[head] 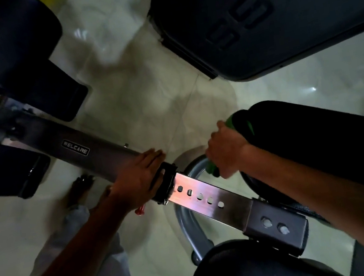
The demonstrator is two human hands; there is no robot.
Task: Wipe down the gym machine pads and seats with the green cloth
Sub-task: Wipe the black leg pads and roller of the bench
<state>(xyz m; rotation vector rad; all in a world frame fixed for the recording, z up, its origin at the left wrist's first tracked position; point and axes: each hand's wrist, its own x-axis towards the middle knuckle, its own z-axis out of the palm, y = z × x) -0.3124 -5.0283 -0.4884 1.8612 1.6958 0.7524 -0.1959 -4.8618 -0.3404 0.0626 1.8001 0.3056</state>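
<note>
My right hand (225, 148) grips the green cloth (238, 123) against the end of a black roller pad (308, 138) at the right. Part of the cloth pokes out below my fist. My left hand (138, 177) rests on the grey metal beam (96, 149) of the machine, fingers lying flat over it, just beside a black collar (165, 184). A second black round pad (242, 272) sits at the bottom centre, under the beam's bracket.
A steel insert with several adjustment holes (200, 196) runs from the collar to a bolted bracket (275, 225). Dark pads (4, 47) hang at the upper left, a large dark panel (263, 8) at the upper right. A red knob (140, 211) sits under the beam. My bare foot (81, 188) stands on the tiled floor.
</note>
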